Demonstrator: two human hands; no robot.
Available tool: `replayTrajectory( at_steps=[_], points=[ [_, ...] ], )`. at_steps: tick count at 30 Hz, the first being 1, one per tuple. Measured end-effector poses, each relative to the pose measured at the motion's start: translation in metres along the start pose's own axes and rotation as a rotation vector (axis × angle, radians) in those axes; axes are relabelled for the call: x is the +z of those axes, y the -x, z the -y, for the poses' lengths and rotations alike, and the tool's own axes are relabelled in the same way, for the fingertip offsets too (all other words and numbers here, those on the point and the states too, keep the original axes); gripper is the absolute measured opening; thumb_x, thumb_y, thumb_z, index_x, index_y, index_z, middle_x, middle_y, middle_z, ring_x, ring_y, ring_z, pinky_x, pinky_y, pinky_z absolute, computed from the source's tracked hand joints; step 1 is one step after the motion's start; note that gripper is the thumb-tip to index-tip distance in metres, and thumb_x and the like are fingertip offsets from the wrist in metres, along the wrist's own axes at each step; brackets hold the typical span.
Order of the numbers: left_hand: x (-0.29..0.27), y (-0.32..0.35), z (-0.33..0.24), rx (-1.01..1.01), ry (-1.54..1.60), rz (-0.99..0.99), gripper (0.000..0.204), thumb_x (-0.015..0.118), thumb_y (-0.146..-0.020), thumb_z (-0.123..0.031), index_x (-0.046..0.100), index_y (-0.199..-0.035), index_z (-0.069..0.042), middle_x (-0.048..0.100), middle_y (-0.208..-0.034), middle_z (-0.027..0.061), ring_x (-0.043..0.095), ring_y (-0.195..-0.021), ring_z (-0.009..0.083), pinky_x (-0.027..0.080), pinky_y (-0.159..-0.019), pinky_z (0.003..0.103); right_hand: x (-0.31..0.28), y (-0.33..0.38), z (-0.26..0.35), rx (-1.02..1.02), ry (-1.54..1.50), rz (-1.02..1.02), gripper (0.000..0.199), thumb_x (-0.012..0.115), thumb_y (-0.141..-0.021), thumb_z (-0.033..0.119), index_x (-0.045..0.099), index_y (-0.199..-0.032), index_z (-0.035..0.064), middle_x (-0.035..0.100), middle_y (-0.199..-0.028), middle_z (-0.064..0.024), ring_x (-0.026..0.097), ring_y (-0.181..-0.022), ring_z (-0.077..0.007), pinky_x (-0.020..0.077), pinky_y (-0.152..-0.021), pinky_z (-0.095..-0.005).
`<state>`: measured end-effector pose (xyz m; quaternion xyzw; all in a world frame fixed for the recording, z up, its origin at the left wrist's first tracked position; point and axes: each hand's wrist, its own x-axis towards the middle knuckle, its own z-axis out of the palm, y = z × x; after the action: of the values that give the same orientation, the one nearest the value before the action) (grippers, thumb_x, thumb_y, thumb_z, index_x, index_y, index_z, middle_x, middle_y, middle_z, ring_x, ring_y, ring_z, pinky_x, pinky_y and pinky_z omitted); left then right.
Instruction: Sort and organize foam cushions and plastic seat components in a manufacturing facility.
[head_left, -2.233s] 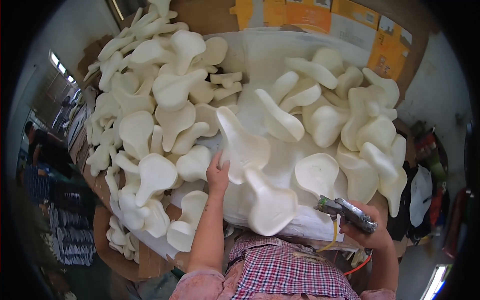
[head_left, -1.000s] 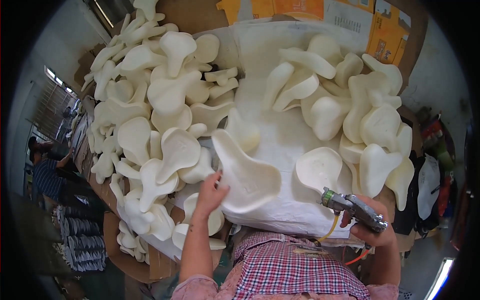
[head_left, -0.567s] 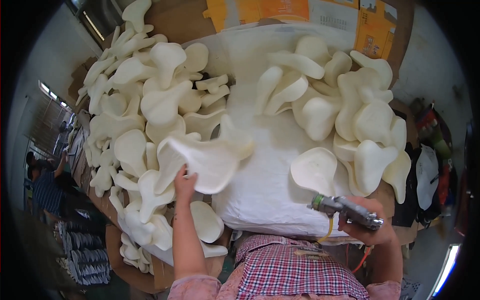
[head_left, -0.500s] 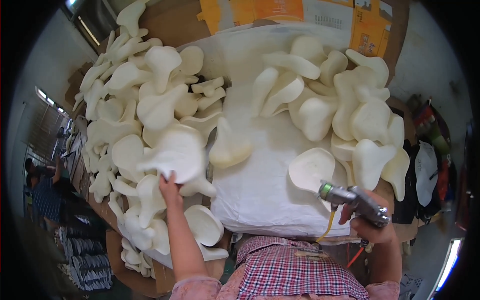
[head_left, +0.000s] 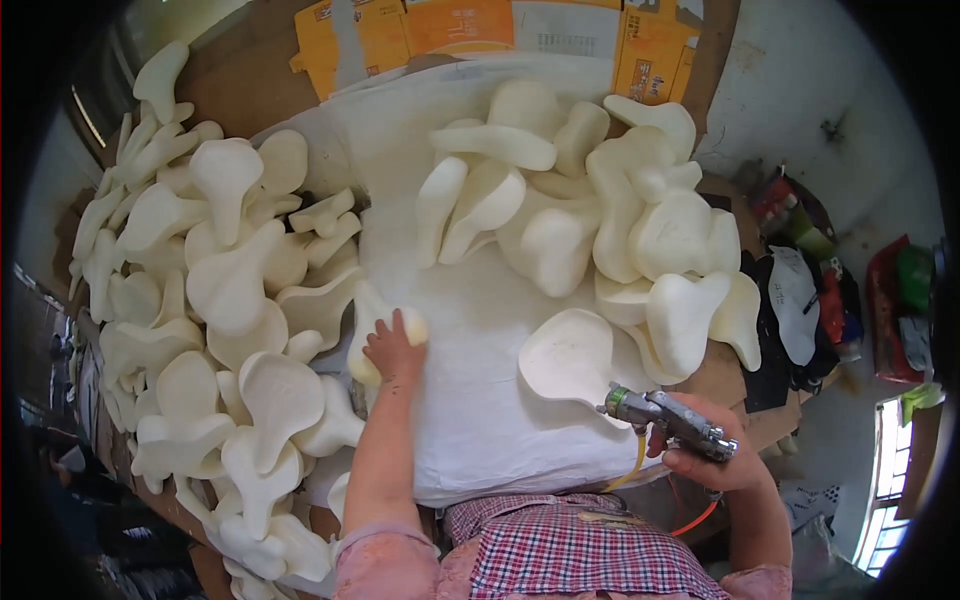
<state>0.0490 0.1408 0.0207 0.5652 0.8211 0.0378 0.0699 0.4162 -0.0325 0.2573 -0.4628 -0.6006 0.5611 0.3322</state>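
Observation:
My left hand point(head_left: 394, 348) lies with spread fingers over a cream foam pad point(head_left: 368, 305) shaped like a bicycle saddle, at the left edge of the white-covered work surface point(head_left: 465, 400). In my right hand point(head_left: 715, 450) is a metal spray gun point(head_left: 670, 418) with a green ring near its nozzle, pointing left. A yellow hose and an orange hose run below the gun. Just beyond the nozzle a single foam pad point(head_left: 567, 355) rests with its broad, hollow face up, its narrow end near the gun.
A large heap of similar foam pads point(head_left: 235, 285) covers the left side. Another pile point(head_left: 665, 235) stands at the far right. Orange and yellow cardboard point(head_left: 460, 25) lines the back edge. Bags and cloths point(head_left: 800, 300) hang or lie beyond the right edge.
My left hand has let go of the pad it held over the left heap and moved right onto another pad. The spray gun stays in my right hand; the whole view has shifted.

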Motion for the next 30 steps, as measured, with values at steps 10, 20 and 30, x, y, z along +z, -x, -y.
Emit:
replayTrajectory(
  at_steps=[10, 20, 30],
  points=[
    [0.011, 0.065, 0.043, -0.377, 1.569, -0.035, 0.062, 0.054, -0.079, -0.002, 0.028, -0.134, -0.012, 0.053, -0.113, 0.0103, 0.054, -0.092, 0.0180, 0.048, -0.070, 0.030, 0.005, -0.029, 0.006, -0.074, -0.095, -0.077, 0.060, 0.070, -0.073, 0.018, 0.045, -0.123, -0.0035, 0.060, -0.088, -0.0133, 0.060, -0.070, -0.0180, 0.0496, -0.064, -0.0304],
    [0.030, 0.096, 0.057, -0.485, 1.724, 0.015, 0.071, 0.053, -0.077, 0.005, 0.020, -0.137, -0.014, 0.048, -0.119, 0.0141, 0.053, -0.098, 0.0238, 0.051, -0.072, 0.036, -0.013, -0.017, 0.004, 0.060, -0.050, 0.130, 0.051, 0.069, -0.073, 0.004, 0.050, -0.120, -0.0010, 0.061, -0.086, -0.0068, 0.057, -0.075, -0.0113, 0.0467, -0.067, -0.0253],
    [0.059, 0.069, 0.068, -0.354, 1.856, 0.000, 0.055, 0.060, -0.082, -0.044, 0.040, -0.126, -0.017, 0.050, -0.111, 0.0092, 0.053, -0.086, 0.0254, 0.048, -0.075, 0.036, -0.053, 0.019, -0.018, -0.049, -0.166, -0.107, 0.055, 0.068, -0.075, 0.010, 0.044, -0.124, -0.0036, 0.060, -0.087, -0.0090, 0.058, -0.078, -0.0148, 0.0474, -0.071, -0.0290]
  ],
)
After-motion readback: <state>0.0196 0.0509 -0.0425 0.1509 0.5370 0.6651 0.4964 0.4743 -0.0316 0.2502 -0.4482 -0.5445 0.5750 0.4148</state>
